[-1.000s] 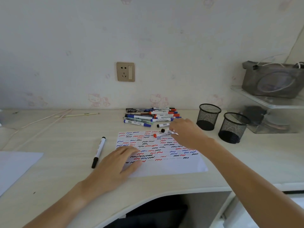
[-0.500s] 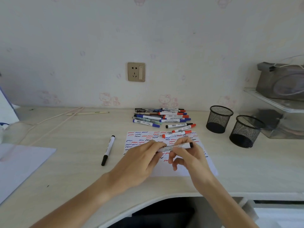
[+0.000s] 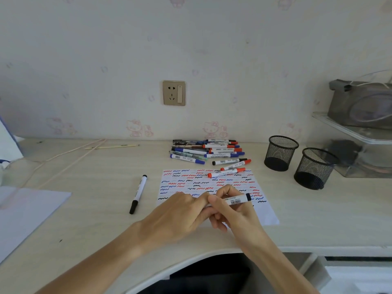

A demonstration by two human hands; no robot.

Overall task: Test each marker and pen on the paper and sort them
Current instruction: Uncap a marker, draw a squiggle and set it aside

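Note:
Both my hands hold one white marker with a black end (image 3: 235, 200) level above the lower part of the test paper (image 3: 265, 215). My right hand (image 3: 232, 213) grips its barrel; my left hand (image 3: 180, 213) pinches its left end, which the fingers hide. The paper is covered with red, blue and black squiggles. A red-capped marker (image 3: 226, 172) lies on the paper's top edge, with two more markers (image 3: 233, 163) just behind it. A pile of pens and markers (image 3: 203, 150) lies by the wall. A single black marker (image 3: 138, 194) lies left of the paper.
Two black mesh pen cups (image 3: 280, 152) (image 3: 314, 168) stand at the right. A clear shelf unit (image 3: 356, 132) with a grey pouch fills the far right. A white sheet (image 3: 25, 211) lies at the left, and thin cables (image 3: 63, 158) run across the desk.
My right hand came back from the markers at the paper's top with a white marker, and my left hand left the paper and took hold of the marker's other end. The camera shifted left.

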